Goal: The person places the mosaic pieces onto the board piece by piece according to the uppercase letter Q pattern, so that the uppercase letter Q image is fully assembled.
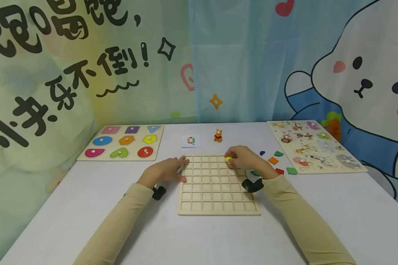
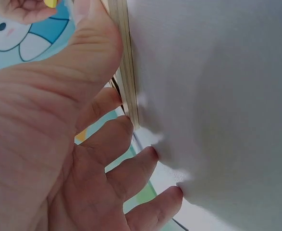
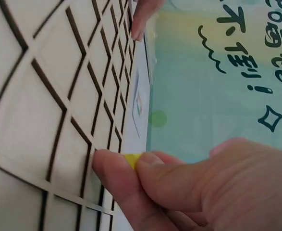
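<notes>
I see right hand (image 1: 244, 159) pinching yellow piece (image 1: 228, 160), far-right corner of grid board (image 1: 217, 188) | left hand (image 1: 166, 170), fingers relaxed, left edge

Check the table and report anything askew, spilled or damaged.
Nothing looks spilled or damaged. Only the loose colored pieces look untidy: they lie scattered at different angles between the grid board and the animal puzzle.

Head view looks forward and down; close wrist views share the board (image 1: 216, 187).
</notes>
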Motion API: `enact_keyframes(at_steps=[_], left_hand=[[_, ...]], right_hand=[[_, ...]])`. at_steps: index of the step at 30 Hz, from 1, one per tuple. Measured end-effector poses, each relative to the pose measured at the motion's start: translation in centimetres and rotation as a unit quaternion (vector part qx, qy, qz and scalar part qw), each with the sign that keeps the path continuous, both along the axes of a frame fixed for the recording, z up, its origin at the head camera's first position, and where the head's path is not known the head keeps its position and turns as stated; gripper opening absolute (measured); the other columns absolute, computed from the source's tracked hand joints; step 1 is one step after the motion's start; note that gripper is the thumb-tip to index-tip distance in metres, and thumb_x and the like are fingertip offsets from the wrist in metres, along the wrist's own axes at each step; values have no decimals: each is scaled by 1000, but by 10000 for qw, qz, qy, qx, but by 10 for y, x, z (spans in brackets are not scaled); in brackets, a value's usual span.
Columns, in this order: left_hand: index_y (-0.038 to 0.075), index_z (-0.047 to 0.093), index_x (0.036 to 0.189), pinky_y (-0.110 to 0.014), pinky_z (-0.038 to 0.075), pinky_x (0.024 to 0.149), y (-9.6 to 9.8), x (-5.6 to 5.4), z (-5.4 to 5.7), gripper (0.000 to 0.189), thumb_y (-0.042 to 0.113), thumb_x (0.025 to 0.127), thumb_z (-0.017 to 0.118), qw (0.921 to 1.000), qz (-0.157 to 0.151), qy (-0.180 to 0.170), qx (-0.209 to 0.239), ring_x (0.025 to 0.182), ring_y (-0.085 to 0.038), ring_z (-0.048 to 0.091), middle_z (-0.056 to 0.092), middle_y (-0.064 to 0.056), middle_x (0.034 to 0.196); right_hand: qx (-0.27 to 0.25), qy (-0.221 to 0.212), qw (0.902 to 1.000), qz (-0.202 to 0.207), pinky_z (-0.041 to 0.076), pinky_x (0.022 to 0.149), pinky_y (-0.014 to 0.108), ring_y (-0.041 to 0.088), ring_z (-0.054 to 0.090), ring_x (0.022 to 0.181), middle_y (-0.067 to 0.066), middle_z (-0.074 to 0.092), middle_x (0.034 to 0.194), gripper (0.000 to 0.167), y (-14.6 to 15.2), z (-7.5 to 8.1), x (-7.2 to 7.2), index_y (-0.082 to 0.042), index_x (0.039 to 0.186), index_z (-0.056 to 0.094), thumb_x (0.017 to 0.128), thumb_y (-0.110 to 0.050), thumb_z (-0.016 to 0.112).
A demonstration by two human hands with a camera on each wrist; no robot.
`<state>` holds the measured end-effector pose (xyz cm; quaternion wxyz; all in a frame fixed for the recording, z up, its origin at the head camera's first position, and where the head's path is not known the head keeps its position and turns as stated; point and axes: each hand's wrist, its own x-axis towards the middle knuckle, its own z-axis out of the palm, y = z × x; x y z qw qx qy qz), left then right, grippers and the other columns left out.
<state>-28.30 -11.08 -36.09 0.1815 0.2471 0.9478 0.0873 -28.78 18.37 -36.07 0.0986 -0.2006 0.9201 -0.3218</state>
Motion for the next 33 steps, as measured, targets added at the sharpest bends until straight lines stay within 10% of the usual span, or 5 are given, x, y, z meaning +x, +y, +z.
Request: enact_keyframes(at_steps=[12, 33], left_hand=[[16, 33, 153, -51, 24, 117, 1, 0, 0, 79, 39, 87, 70, 10000, 20, -55, 51, 147, -36, 25, 22, -9, 162], [18, 32, 154, -52, 24, 117, 0, -3, -1, 80, 41, 87, 70, 10000, 62, -60, 10, 147, -36, 24, 21, -8, 162]], right_hand=[[426, 610, 9957, -561, 49, 63, 31, 19, 60, 71, 10, 66, 86, 20, -12, -9, 5, 0, 98, 65, 91, -19, 69], [770, 520, 9954, -240, 43, 60, 27, 16, 55, 67, 6, 65, 80, 19, -20, -12, 2, -3, 90, 65, 93, -22, 67]])
